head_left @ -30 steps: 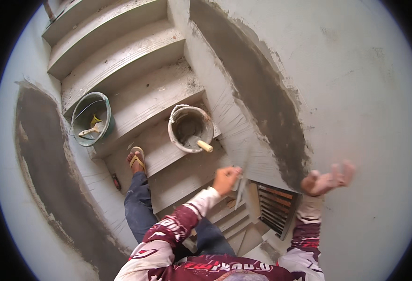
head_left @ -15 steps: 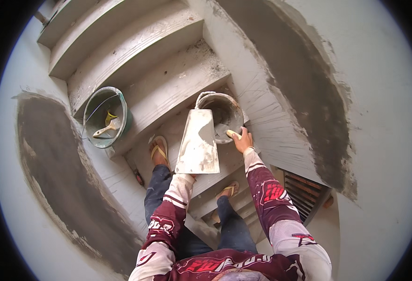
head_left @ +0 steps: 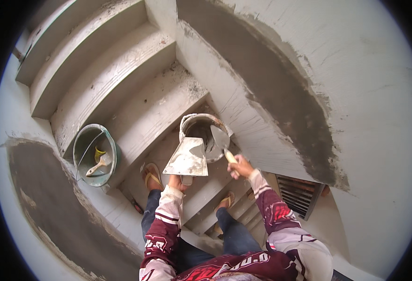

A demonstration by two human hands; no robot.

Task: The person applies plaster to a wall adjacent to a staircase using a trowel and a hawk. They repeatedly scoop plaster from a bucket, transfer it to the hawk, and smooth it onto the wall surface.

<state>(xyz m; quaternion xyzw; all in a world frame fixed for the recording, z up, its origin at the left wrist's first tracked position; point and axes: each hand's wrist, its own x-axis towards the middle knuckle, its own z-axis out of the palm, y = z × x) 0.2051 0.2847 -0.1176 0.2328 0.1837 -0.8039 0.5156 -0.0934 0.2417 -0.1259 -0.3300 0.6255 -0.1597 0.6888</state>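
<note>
My left hand (head_left: 177, 182) is closed on the handle of a plasterer's hawk (head_left: 185, 159), whose pale, smeared rectangular plate tilts in front of the mortar bucket. A dark patch shows at the plate's upper right. My right hand (head_left: 241, 167) grips the light handle of a pointing trowel (head_left: 220, 136). The grey trowel blade points away from me, over the right part of the bucket opening. Grey mortar coats the inside of the round bucket (head_left: 185, 122); the hawk hides its near left part.
A green bucket (head_left: 117, 161) at the left holds a paintbrush (head_left: 98, 167) and a yellow tool (head_left: 99, 152). Curved concrete stairs (head_left: 135, 105) rise at upper left. Dark plaster bands cover the left wall (head_left: 51, 201) and right wall (head_left: 271, 79). A slatted grille (head_left: 299, 192) lies right.
The trowel blade has come up from low inside the bucket, and my right hand has drawn back from the rim. The hawk's plate now tilts more. The whole view has shifted.
</note>
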